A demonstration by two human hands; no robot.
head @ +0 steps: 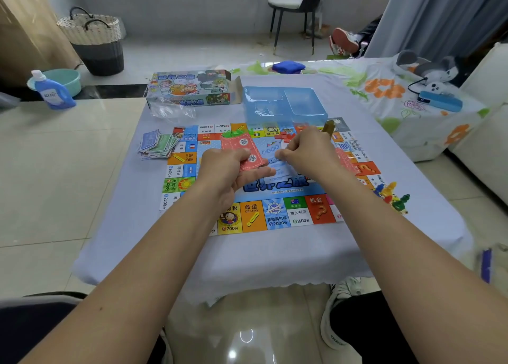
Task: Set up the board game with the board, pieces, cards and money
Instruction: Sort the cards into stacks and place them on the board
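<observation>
The colourful game board [275,215] lies unfolded on a low table with a pale cloth. Over its middle, my left hand [220,168] holds a stack of red paper money [242,149]. My right hand [305,150] pinches a pale blue note [280,168] beside that stack. A loose pile of blue and green cards [156,143] lies off the board's left edge. Small red houses [284,136] and green houses [233,131] sit on the board's far part. Coloured pawns [390,194] stand at the right edge.
The game box [189,88] and a crumpled plastic bag [171,112] lie at the table's far left, a blue plastic tray [286,105] at the far middle. A bed with flowered sheet [384,88] is on the right. A detergent bottle [52,91] and basket [93,39] stand on the floor.
</observation>
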